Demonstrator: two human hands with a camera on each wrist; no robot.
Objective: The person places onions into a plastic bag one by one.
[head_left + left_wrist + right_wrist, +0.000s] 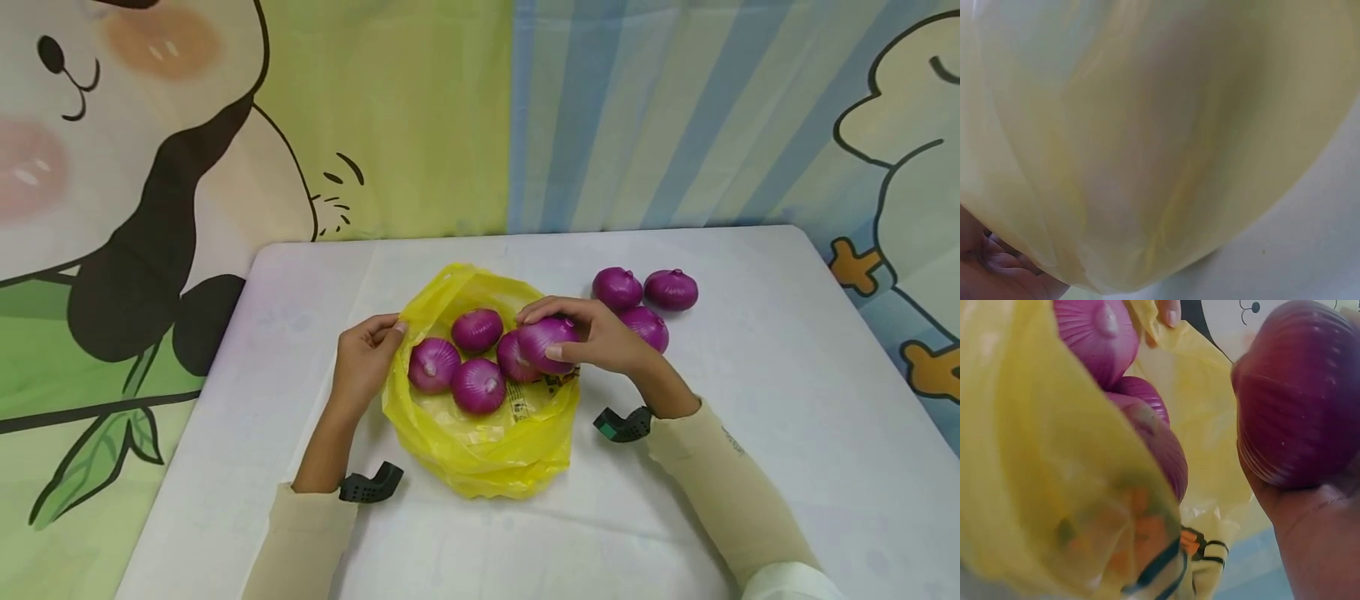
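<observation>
A yellow plastic bag point(480, 467) stands wide-mouthed on the table with several red onions point(478, 386) inside. My left hand point(365, 358) pinches the bag's left rim between thumb and fingers. Over the right side of the opening, my right hand point(600, 333) grips another red onion point(546, 343), which overlaps an onion in the bag in the head view. Up close in the right wrist view, that held onion point(1300, 394) sits in the palm beside the bag wall point(1035, 487). The bag point(1166, 150) fills most of the left wrist view, hiding its onions behind the film.
Three more red onions point(671, 290) lie grouped on the white table point(750, 375) behind my right hand. A cartoon-printed cloth point(420, 117) hangs along the table's back edge. Each wrist wears a black device point(372, 483).
</observation>
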